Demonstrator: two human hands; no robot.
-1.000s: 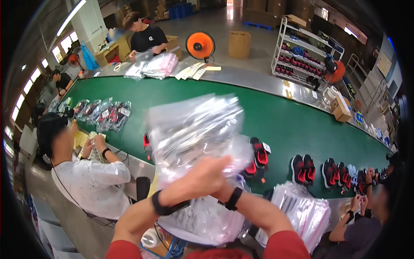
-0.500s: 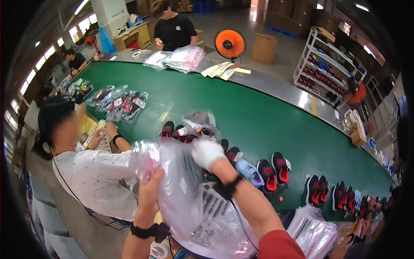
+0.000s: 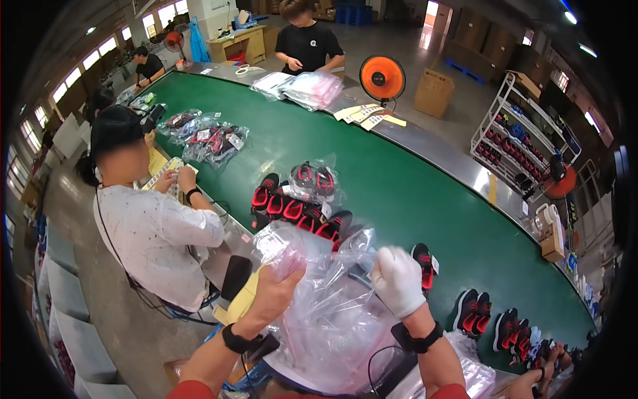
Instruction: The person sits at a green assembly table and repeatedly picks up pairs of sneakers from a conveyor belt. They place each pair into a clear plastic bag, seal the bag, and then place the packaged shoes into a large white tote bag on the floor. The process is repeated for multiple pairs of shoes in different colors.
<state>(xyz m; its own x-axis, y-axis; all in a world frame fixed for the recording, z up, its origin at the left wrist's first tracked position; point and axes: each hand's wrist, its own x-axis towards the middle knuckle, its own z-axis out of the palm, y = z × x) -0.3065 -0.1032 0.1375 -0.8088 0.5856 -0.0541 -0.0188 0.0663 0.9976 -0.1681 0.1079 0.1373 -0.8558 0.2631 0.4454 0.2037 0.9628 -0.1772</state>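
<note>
My left hand (image 3: 278,287), bare, is closed round a bunch of clear plastic bags with pink edges. My right hand (image 3: 401,282), in a white glove, is closed on the same crinkled plastic. Between the two hands a clear plastic bag (image 3: 330,274) is pulled out wide, over more bags lying close to me. Just beyond it stands a row of black and red sneakers (image 3: 292,210), partly hidden by the plastic. A pair of sneakers in a clear bag (image 3: 314,182) lies behind that row. Right of my glove sits another black and red sneaker (image 3: 423,265).
A green conveyor belt (image 3: 458,226) crosses in front of me, carrying several bagged shoes (image 3: 216,143) at the far left and loose sneakers (image 3: 472,311) at the right. A co-worker in a white shirt (image 3: 149,246) sits at my left. Another co-worker (image 3: 311,50) stands across the belt.
My gloved right hand has moved away from the left, stretching the plastic between them. My left hand has come lower. The view has swung, and the row of sneakers shows more fully.
</note>
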